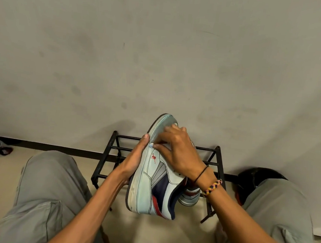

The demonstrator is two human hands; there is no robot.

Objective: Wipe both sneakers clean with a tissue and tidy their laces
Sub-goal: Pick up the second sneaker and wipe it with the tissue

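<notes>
The sneaker [154,181] I'm holding is pale blue-grey with navy and red panels, a small red logo and a dark outsole. Behind it, my rack [217,166] is black. On my wrist beside it: a black cord [201,173] and a yellow-pink-black braided band [212,187].

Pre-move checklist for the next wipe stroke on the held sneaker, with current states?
1. Sneaker supported: left hand cups its sole side, thumb at the sole edge. Ok.
2. Tissue in hand: right hand pinches a small white piece against the upper. Ok.
3. Tissue still clean enough: mostly hidden under the fingers. Cannot tell.
4. Laces tidy: covered by the right hand. Cannot tell.
5. Second sneaker within reach: partly visible behind the held one, by the black rack. Ok.
6. Second sneaker wiped: too little of it shows. Cannot tell.
</notes>
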